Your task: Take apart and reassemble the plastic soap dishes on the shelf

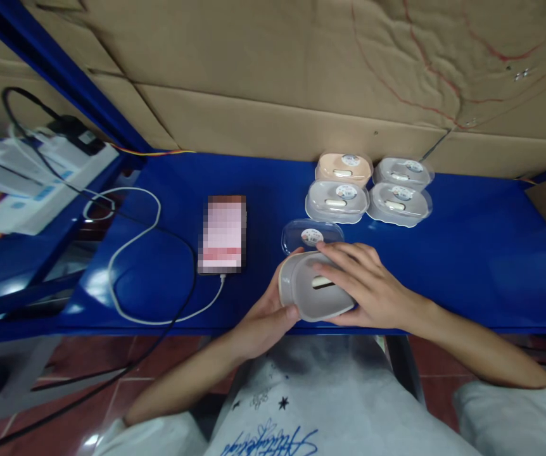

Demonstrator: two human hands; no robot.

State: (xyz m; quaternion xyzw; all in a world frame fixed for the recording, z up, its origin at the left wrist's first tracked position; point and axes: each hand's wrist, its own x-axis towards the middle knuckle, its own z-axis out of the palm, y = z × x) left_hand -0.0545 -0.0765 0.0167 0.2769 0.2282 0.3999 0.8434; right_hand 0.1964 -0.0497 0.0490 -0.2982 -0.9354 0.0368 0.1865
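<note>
My left hand (268, 320) is wrapped round the left side of a small grey oval plastic box (304, 288), thumb on its near rim. From the right, my right hand (368, 282) grips the same box, with its fingers over the top. A cream tab with a dark slot shows inside the box beside my right fingers. Just behind it, a clear plastic lid (296, 235) with a round white label lies on the blue table. What the undersides of my hands touch is hidden.
Farther back stand several lidded boxes: a peach one (332, 170) and grey ones (334, 206). A phone (223, 234) lies left, its white cable (111, 278) looping across the blue table (482, 253). A power strip (49, 190) with plugs sits far left; cardboard (254, 63) rises behind.
</note>
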